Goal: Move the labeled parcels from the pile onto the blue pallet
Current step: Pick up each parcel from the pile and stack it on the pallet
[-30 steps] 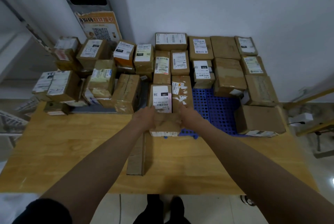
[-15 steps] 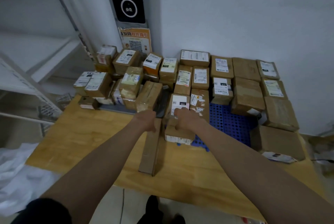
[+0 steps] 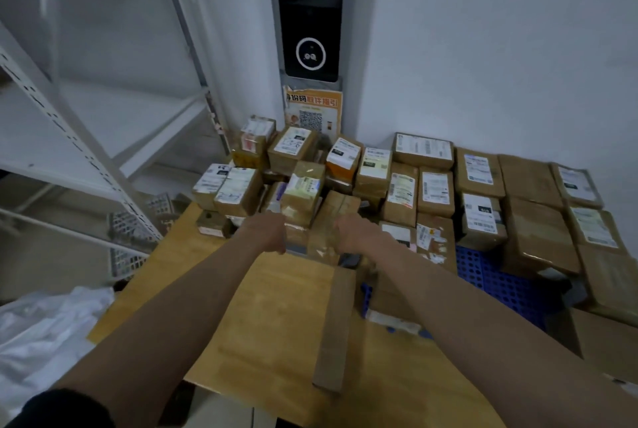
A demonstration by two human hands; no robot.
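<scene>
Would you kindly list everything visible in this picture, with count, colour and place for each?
Labelled cardboard parcels in the pile: many, brown, back left of the table.
Cardboard parcels on the pallet: many, brown, right.
Blue plastic grid pallet: one, under the right-hand parcels.
Long flat cardboard parcel: one, brown, lying alone mid-table.
Light wooden table: one.
White metal shelving: one, left.
Black wall device: one, above the pile.
Orange QR-code poster: one, below the device.
White plastic bag: one, lower left.
Left hand: at a pile parcel's left side; grip unclear.
Right hand: at its right side; grip unclear.
</scene>
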